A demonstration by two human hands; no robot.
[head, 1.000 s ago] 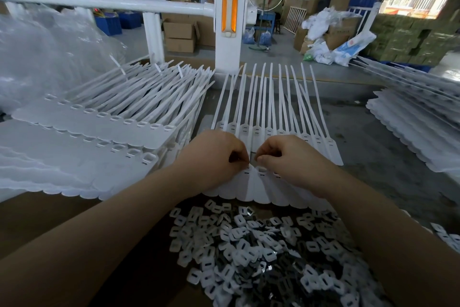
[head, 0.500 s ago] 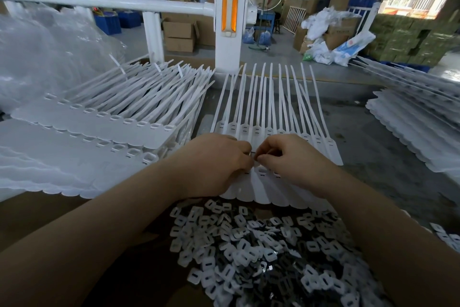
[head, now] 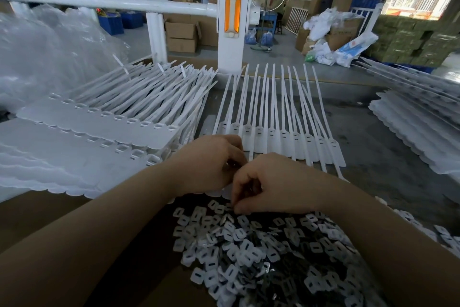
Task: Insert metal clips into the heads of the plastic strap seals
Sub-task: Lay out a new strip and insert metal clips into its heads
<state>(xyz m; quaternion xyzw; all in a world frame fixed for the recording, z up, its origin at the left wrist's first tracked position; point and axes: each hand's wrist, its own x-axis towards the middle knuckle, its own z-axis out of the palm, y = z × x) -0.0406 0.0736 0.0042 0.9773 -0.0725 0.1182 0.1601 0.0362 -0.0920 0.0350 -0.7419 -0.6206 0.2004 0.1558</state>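
Metal clips (head: 258, 254): a loose heap of small, flat, squarish stampings, each with a slot, lying on the counter (head: 388, 147) nearest the person and just below both hands.
Strap seals (head: 271, 132): a joined row of white plastic seals lying flat beyond the hands, heads toward the person, thin tails fanning away toward the white post (head: 232, 20).
Right hand (head: 271, 182): fingers curled downward, tips touching the far edge of the clip heap; it seems to be pinching at a clip, but whether one is actually held cannot be told.
Left hand (head: 211, 164): curled over the near ends of the seals; what lies under its fingers is hidden, so whether it grasps anything cannot be told.
Handling, clips: judged light, thin, stiff and slick; they tangle in a pile, so take one by its flat faces or side edges, slot left free.
Handling, seals: judged light and bendy in the tails, firmer at the heads; steady a seal at the head, not by the tail.
Stacked seals (head: 99, 122): more rows piled to the left, others at far right.
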